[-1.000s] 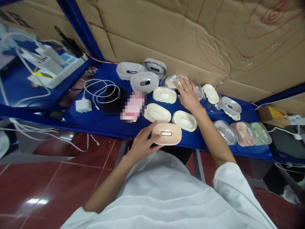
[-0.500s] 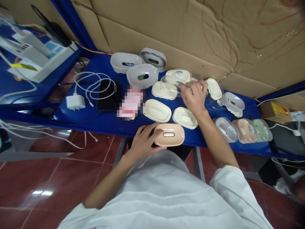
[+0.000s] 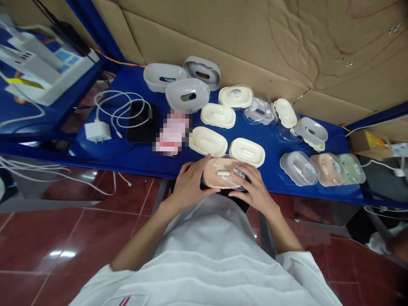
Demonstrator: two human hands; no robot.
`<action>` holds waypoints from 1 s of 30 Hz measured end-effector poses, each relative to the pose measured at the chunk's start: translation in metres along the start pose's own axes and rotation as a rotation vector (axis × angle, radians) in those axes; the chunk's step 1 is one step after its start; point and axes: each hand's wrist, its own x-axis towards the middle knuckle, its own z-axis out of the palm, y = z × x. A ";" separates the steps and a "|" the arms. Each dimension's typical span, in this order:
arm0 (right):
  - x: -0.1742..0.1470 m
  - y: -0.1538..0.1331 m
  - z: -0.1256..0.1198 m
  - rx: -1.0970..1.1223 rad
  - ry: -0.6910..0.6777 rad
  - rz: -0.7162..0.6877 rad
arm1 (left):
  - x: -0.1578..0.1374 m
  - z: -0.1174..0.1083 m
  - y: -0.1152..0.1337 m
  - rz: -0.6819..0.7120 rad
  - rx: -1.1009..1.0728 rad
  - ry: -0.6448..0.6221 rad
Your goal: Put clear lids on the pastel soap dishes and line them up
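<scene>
At the table's front edge, my left hand (image 3: 188, 183) is wrapped round the left end of a peach oval soap dish (image 3: 214, 179) with a slot in its middle. My right hand (image 3: 256, 189) curls over the dish's right end, its fingers on a clear plastic lid (image 3: 239, 172) that bears a small label. The lid lies over the dish, but I cannot tell whether it sits fully down. Just beyond the hands are two cream oval trays, one on the left (image 3: 208, 142) and one on the right (image 3: 247, 152).
Grey soap dishes (image 3: 187, 96) stand at the back left. A lidded cream dish (image 3: 235, 97) and a lidded grey one (image 3: 259, 109) sit behind. Lidded grey (image 3: 299, 168), peach (image 3: 327, 169) and green (image 3: 350, 168) dishes line the right. A phone (image 3: 172, 134) and white charger (image 3: 97, 131) lie left.
My right hand has come back from the rear of the table with the clear lid and brought it over the peach dish. My left hand still holds the dish.
</scene>
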 end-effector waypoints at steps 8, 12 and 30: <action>0.023 -0.009 -0.002 -0.019 -0.144 -0.148 | 0.002 -0.011 -0.005 -0.024 -0.093 -0.096; 0.025 -0.010 0.003 -0.067 -0.166 -0.183 | 0.005 -0.018 -0.003 -0.073 -0.146 -0.126; 0.012 0.002 -0.027 -0.026 0.009 -0.182 | 0.002 -0.021 -0.002 0.018 -0.388 -0.049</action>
